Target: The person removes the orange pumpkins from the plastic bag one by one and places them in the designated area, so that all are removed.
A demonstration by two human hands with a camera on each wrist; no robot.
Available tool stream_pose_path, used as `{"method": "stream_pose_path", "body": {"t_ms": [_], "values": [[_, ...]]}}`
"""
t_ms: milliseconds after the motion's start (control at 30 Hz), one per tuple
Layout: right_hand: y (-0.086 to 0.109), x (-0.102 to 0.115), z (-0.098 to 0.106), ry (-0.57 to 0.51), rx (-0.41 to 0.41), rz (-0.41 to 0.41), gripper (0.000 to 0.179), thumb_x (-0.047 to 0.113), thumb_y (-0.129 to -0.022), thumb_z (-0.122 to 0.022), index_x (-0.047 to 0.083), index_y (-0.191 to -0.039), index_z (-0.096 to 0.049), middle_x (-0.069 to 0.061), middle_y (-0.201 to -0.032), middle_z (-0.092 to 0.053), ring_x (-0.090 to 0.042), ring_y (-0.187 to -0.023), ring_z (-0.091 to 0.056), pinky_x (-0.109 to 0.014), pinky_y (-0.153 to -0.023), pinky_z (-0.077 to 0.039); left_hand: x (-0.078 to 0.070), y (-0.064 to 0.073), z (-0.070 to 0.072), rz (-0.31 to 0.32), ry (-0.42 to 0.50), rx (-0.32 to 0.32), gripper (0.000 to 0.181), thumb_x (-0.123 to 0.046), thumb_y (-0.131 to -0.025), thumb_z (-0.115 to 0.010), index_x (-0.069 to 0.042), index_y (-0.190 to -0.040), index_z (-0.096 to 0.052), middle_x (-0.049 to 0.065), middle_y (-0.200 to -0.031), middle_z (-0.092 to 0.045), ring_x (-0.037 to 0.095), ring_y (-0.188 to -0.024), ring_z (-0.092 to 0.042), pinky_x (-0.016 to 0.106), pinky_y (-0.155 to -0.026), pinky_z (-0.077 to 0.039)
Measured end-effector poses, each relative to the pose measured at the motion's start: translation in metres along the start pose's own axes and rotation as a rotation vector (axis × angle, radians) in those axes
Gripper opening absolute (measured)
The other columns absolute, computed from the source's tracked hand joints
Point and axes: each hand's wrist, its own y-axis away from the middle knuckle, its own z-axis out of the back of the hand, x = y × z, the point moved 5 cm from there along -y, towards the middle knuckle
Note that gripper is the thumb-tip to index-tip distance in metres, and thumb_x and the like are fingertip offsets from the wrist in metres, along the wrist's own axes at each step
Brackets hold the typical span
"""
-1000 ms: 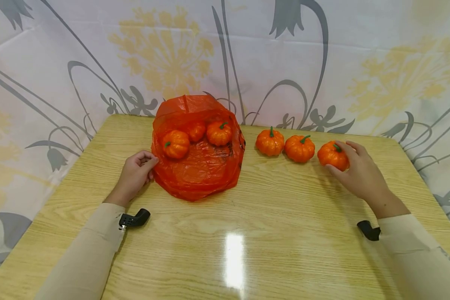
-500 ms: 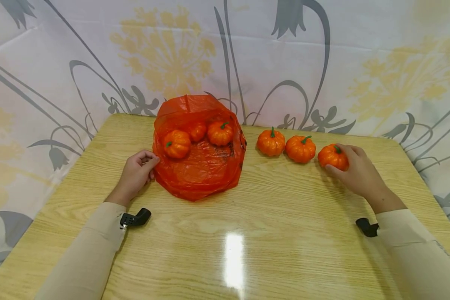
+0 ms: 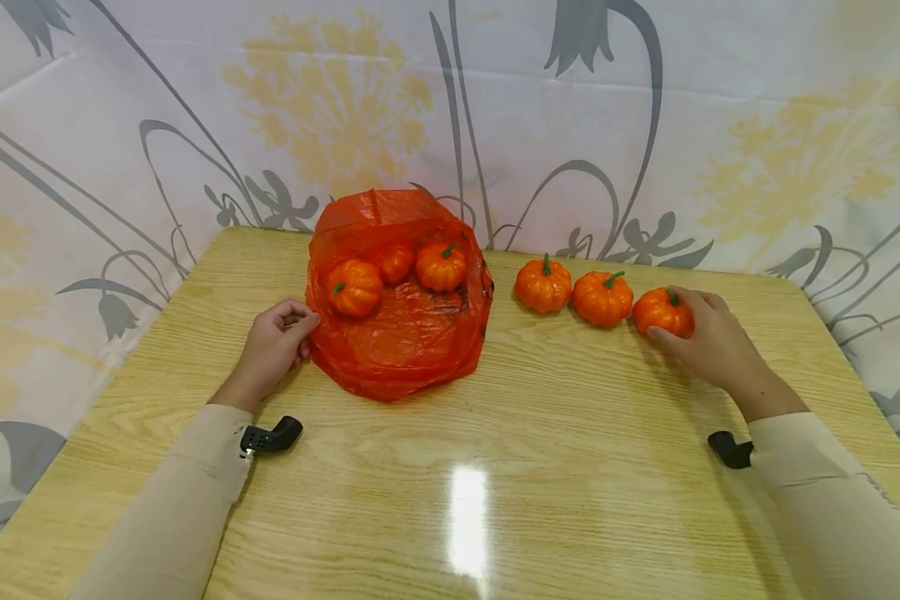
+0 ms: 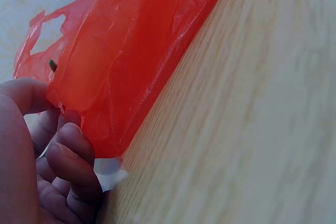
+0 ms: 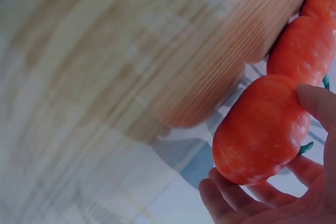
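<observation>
shifted slightly left since the earlier frame: our right hand (image 3: pixel 712 343) and the squat, ribbed orange pumpkin with a green stem (image 3: pixel 658 314) it grips.

our thumb and fingers curl round that pumpkin at the right end of a row on the pale wood-grain worktop (image 3: pixel 562 467), just beside the middle orange pumpkin (image 3: pixel 602 301); we cannot tell whether they touch. the leftmost orange pumpkin (image 3: pixel 543 287) comes next. farther left sits the translucent red plastic bag (image 3: pixel 397 375), its mouth open toward us, three more orange pumpkins (image 3: pixel 396 263) inside, its left rim pinched by our left hand (image 3: pixel 276 335). so the bag lies left of our right hand, those two between, and our left hand is nearer to it.
</observation>
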Motion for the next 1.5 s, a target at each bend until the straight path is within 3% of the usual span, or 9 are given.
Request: {"method": "stream_pose_path", "body": {"t_ms": [767,1300,1500], "values": [[-0.0028,-0.0025,-0.0034,0.021,0.065,-0.040,0.083,0.048,-0.099,-0.056,-0.003,-0.154,-0.021,-0.045,-0.146,-0.024,-0.065,-0.124,-0.036,-0.076,-0.101,-0.034,-0.0006,-0.0010,0.0010,-0.007,-0.001,-0.003,0.016,-0.019,-0.100,-0.060,-0.004,-0.097,-0.056,-0.010,-0.068,-0.056,0.007,-0.051,-0.049,0.020,-0.045,-0.043],[-0.0018,-0.0029,-0.0040,0.005,0.068,-0.040,0.084,0.047,-0.098,-0.058,-0.003,-0.154,-0.020,-0.046,-0.147,-0.023,-0.065,-0.126,-0.035,-0.076,-0.101,-0.034,0.0025,-0.0017,0.0012,-0.008,-0.014,0.009,0.018,-0.021,-0.101,-0.060,-0.003,-0.099,-0.056,-0.009,-0.070,-0.056,0.008,-0.051,-0.049,0.020,-0.045,-0.044],[-0.0016,-0.0053,-0.0045,-0.016,0.100,-0.045,0.092,0.050,-0.098,-0.058,-0.001,-0.157,-0.010,-0.046,-0.150,-0.016,-0.066,-0.130,-0.030,-0.077,-0.103,-0.030,0.0033,-0.0013,0.0010,-0.002,-0.018,0.013,0.018,-0.021,-0.100,-0.061,-0.004,-0.099,-0.057,-0.009,-0.069,-0.056,0.008,-0.052,-0.049,0.021,-0.045,-0.044]]}}
